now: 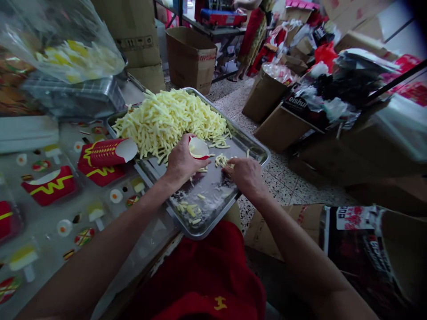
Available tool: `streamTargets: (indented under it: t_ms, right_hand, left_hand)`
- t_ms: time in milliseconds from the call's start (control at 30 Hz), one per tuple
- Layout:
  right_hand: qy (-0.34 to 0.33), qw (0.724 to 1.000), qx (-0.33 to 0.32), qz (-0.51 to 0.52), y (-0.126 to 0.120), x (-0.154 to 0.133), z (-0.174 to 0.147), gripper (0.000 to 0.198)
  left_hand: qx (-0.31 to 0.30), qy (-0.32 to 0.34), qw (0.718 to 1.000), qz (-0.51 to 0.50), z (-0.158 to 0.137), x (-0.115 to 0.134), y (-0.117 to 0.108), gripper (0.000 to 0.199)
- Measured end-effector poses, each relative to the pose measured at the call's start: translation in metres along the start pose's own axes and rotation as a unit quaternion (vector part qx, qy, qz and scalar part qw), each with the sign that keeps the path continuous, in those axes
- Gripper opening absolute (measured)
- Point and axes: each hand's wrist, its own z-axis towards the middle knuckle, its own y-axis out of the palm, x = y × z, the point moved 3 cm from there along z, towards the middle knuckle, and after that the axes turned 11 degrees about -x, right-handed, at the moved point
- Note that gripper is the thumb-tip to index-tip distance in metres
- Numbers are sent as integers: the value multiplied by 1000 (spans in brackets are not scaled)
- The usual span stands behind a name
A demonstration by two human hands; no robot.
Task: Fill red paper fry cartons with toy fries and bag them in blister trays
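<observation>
My left hand is wrapped round a red fry carton, whose pale inside faces up and to the right. To its right, my right hand has its fingers curled down on a few loose fries; the fingertips are partly hidden. Both hands are over a metal tray. A big heap of pale yellow fries fills the tray's far left part. Some short broken bits lie near its front corner.
Left of the tray lies a stack of nested red cartons. Another red carton sits in clear plastic on the patterned tablecloth. A plastic bag rests behind. Cardboard boxes stand around the floor, and a person stands farther back.
</observation>
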Motion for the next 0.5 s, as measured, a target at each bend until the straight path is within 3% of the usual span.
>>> streamTargets:
  t_ms: [167, 267, 400, 500]
  right_hand:
    - [33, 998, -40, 46, 5, -6, 10, 24]
    - [48, 995, -33, 76, 11, -12, 14, 26]
    - [2, 990, 4, 139, 15, -14, 9, 24]
    - [-68, 980, 76, 169, 2, -15, -3, 21]
  left_hand:
    - [-14, 0, 1000, 20, 0, -1, -3, 81]
    - [-46, 22, 997, 52, -4, 4, 0, 78]
    - [-102, 29, 985, 134, -17, 3, 5, 66]
    - [-123, 22, 976, 177, -26, -1, 6, 66]
